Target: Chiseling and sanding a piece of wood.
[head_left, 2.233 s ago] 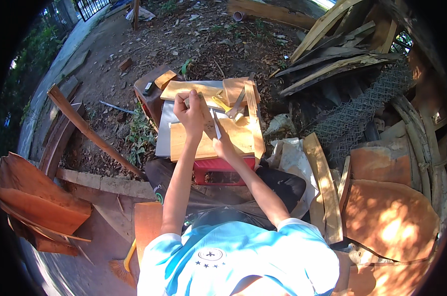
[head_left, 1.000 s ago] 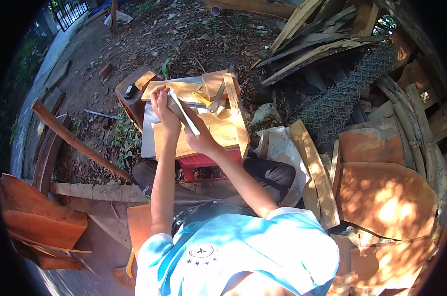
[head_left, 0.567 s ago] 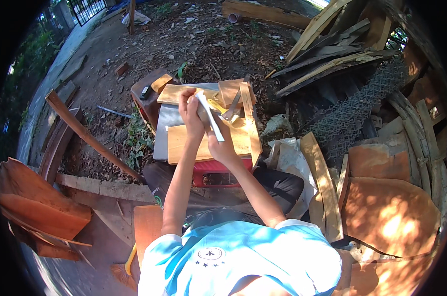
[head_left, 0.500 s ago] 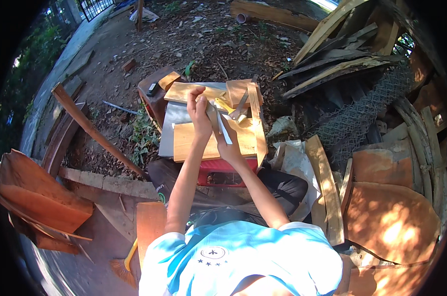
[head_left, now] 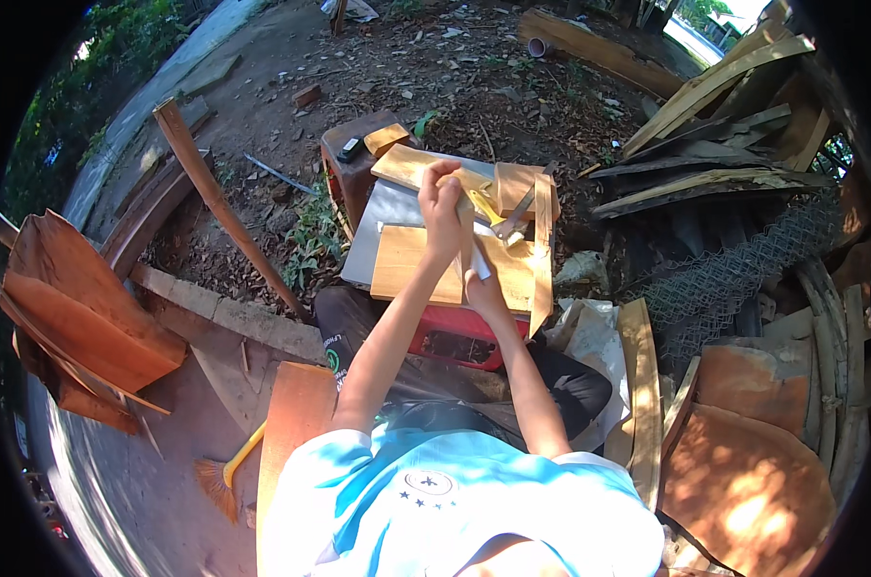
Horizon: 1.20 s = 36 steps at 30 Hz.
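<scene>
My left hand [head_left: 441,213] is raised over the low work surface, its fingers curled around the upper part of a narrow, flat wooden piece [head_left: 467,229]. My right hand [head_left: 485,291] is lower and nearer to me, closed on a white folded sheet [head_left: 478,263] against that wooden piece. The fingers partly hide both items, and the sheet's exact kind does not show. Beneath the hands lies a wide, light wooden board [head_left: 406,262] on a grey panel [head_left: 382,213]. Just beyond my right hand rests a yellow-handled tool [head_left: 483,205] with a metal blade.
A red plastic stool [head_left: 433,348] stands under the panel. Wooden blocks [head_left: 520,185] and a long strip [head_left: 543,252] lie along its right side. At far left of the panel sits a dark tape measure [head_left: 351,149]. Stacked planks [head_left: 719,183] and wire mesh [head_left: 724,255] crowd the right.
The whole view has shifted, so the scene sits further right. My right hand has moved lower along the wooden piece, and less of the white sheet's length shows.
</scene>
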{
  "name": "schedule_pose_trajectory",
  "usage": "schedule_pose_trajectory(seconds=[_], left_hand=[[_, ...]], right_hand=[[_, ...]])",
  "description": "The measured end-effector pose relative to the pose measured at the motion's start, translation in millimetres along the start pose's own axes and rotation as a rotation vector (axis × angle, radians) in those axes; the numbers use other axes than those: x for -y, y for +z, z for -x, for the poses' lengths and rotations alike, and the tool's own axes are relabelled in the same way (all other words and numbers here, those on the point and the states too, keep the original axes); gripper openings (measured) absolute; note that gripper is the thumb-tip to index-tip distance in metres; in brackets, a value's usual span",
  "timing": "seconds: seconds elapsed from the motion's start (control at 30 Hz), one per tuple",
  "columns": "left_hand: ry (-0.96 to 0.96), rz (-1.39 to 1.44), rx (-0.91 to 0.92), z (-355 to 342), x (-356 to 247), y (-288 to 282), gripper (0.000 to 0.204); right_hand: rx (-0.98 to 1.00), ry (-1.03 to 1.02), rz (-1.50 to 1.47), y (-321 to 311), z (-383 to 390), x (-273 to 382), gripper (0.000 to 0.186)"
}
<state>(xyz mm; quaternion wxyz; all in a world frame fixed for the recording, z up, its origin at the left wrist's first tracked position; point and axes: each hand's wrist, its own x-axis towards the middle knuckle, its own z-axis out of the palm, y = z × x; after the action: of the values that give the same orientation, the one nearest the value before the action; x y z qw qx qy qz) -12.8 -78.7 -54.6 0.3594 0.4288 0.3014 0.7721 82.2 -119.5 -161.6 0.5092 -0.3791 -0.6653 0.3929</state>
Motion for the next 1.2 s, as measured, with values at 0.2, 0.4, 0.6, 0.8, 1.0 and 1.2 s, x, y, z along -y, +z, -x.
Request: schedule_pose_trajectory(seconds=[0.2,0.4,0.6,0.8,1.0,1.2], left_hand=[[0.043,0.021,-0.125,-6.8,12.4,-23.2,0.021],[0.073,-0.100,-0.058,-12.1,4.9,-18.1,0.020],[0.105,-0.005,-0.029,-3.4,6.5,-22.0,0.023],[0.063,-0.059,0.006,-2.5,-2.0,-12.1,0.023],[0.114,0.006,0.022,-1.3,6.1,-3.3,0.020],[0.093,-0.011,-0.061,2.9,9.2,0.0,0.019]], right_hand=[[0.201,0.251,-0.020,2.4,-7.6,-28.5,0.065],[0.145,0.093,-0.176,6.8,-50.9,78.0,0.051],[0.158,0.329,0.039,-1.1,18.1,-76.1,0.047],[0.161,0.165,-0.158,-6.5,-36.4,79.7,0.045],[0.086,0.349,0.045,-1.0,17.4,-66.2,0.059],[0.143,0.534,-0.014,-8.3,-10.2,11.2,0.043]])
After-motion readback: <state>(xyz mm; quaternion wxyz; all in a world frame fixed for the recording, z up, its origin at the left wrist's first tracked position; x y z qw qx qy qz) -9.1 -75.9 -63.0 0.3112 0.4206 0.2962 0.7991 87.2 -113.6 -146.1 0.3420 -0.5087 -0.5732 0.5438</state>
